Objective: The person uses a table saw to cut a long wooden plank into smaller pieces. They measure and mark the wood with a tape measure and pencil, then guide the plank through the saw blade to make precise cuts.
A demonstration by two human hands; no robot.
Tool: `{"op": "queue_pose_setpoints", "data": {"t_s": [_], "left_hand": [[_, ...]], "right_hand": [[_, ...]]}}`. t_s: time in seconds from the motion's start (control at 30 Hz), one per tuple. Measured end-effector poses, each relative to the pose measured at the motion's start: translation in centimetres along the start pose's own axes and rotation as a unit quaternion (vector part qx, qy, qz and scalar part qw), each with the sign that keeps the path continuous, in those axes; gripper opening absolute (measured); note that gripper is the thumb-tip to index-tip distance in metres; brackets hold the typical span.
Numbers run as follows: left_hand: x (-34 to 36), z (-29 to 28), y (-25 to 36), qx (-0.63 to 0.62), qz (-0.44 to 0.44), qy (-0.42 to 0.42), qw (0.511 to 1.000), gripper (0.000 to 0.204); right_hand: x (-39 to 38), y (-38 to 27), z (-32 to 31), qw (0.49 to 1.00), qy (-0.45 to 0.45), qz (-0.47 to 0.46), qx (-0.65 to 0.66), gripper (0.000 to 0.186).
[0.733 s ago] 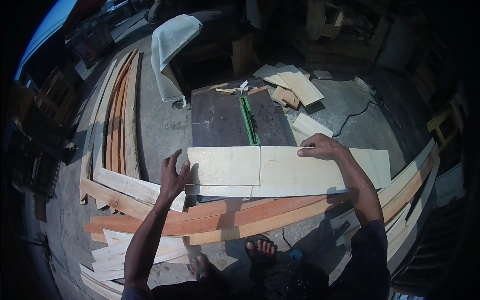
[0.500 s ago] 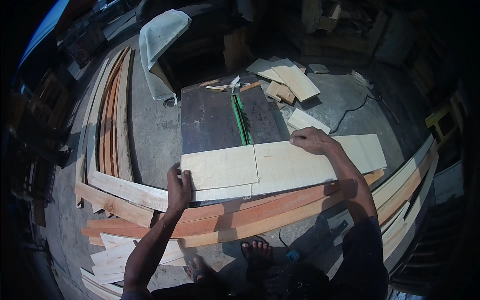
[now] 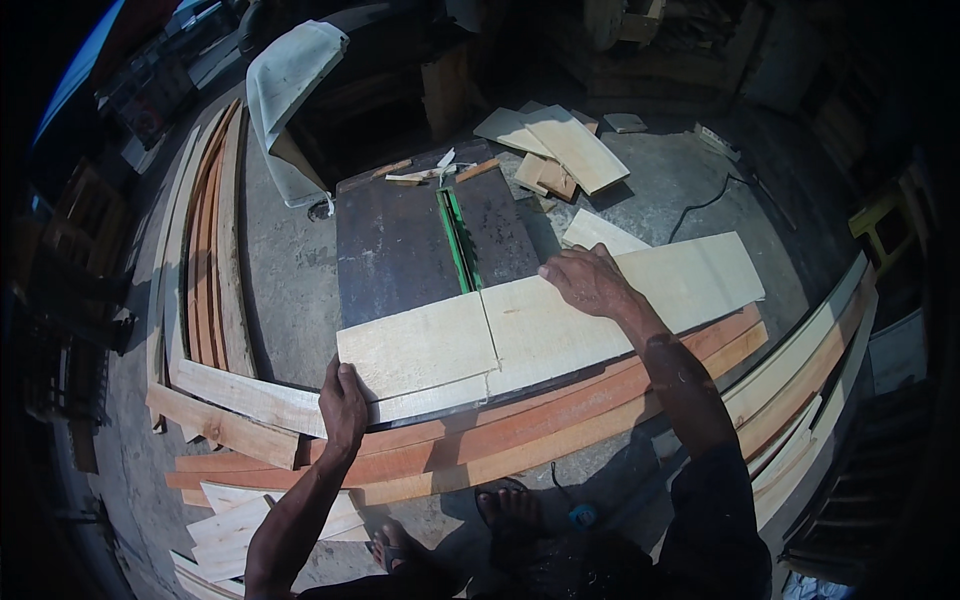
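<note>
A dark saw table (image 3: 390, 240) with a green-edged slot (image 3: 460, 240) stands in front of me. Across its near part lie two pale boards, butted end to end: a shorter board (image 3: 415, 345) on the left and a longer board (image 3: 690, 280) on the right. A narrow pale strip (image 3: 430, 398) runs along the shorter board's near edge. My left hand (image 3: 343, 405) is closed on the shorter board's left end, thumb on top. With bent fingers, my right hand (image 3: 590, 280) grips the longer board near its far edge; its fingertips are partly hidden.
Long reddish planks (image 3: 520, 430) lie between the saw table and my feet. More planks (image 3: 205, 250) line the left, and others (image 3: 800, 370) the right. Offcuts (image 3: 575, 145) are piled beyond the table, near a black cable (image 3: 700, 205). A white cover (image 3: 290, 90) stands at far left.
The boards have turned at a slant: the right end has swung away from me and the left end nearer. Both hands have moved with them, and the view has shifted slightly.
</note>
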State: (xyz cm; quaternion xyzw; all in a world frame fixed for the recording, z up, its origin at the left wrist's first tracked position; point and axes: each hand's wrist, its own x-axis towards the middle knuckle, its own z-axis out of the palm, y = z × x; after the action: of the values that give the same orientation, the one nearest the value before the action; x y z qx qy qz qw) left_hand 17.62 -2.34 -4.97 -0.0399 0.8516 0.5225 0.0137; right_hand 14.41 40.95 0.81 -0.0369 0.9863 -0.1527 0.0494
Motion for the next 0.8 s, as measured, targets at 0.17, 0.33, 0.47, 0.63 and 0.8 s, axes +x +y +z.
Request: {"op": "queue_pose_setpoints", "data": {"t_s": [0.17, 0.33, 0.47, 0.63, 0.8], "left_hand": [[-0.5, 0.1, -0.6, -0.013, -0.017, 0.025, 0.999, 0.054], [0.3, 0.0, -0.6, -0.056, 0.002, 0.022, 0.998, 0.051], [0.5, 0.1, -0.3, -0.053, -0.003, 0.027, 0.998, 0.05], [1.0, 0.1, 0.1, -0.046, -0.003, 0.029, 0.999, 0.051], [2.2, 0.1, 0.8, -0.029, -0.008, 0.024, 0.999, 0.052]], "right_hand": [[0.6, -0.2, -0.3, 1.0, -0.014, -0.001, -0.004, 0.047], [1.3, -0.7, -0.4, 1.0, -0.003, 0.021, 0.003, 0.048], [1.5, -0.7, -0.6, 1.0, -0.004, 0.016, 0.012, 0.05], [2.1, -0.7, -0.7, 1.0, -0.004, 0.016, 0.002, 0.05], [3.3, -0.7, -0.6, 1.0, -0.002, 0.027, 0.0, 0.051]]}}
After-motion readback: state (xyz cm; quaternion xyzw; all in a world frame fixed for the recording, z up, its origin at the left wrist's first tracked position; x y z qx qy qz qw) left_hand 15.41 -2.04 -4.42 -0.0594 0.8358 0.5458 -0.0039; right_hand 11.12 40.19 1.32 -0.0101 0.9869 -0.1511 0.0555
